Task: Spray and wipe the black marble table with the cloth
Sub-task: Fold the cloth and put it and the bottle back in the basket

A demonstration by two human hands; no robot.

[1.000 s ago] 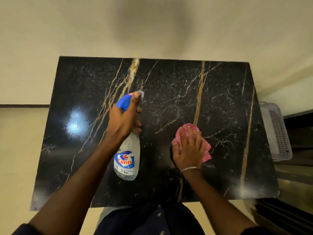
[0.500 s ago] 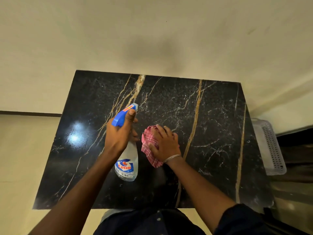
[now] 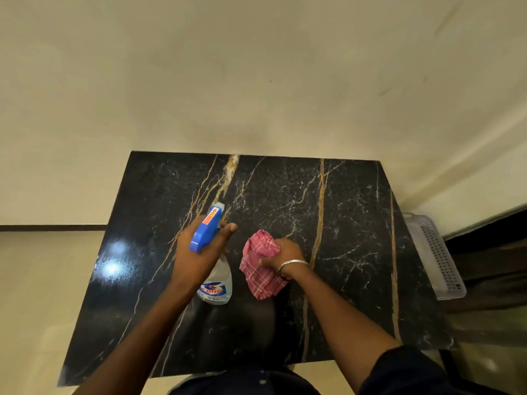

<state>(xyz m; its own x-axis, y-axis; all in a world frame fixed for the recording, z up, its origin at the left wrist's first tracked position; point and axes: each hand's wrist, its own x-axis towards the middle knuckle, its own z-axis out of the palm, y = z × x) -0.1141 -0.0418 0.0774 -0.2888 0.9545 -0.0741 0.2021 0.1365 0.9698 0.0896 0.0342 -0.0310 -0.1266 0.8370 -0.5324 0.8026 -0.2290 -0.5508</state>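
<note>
While clasped in left grip (image 3: 199,253), clear blue-topped spray bottle (image 3: 217,283) tilted. Pink checked cloth (image 3: 261,270) bunched in right grip (image 3: 285,252). Risk: streaked black marble surface (image 3: 356,223), from bunching.

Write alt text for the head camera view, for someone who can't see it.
Seen from above, a person's left hand grips a blue-topped spray bottle while the right hand bunches a pink checked cloth on a gold-veined black marble table. A pale perforated basket sits at its right.

Dark navy shirt (image 3: 245,384), small buttons (image 3: 263,382) on the front, bottom centre. Matching sleeve (image 3: 405,372) on right upper arm, lower right. Thin silver bangle (image 3: 292,263) behind right hand (image 3: 285,249). Forearms bare.
</note>
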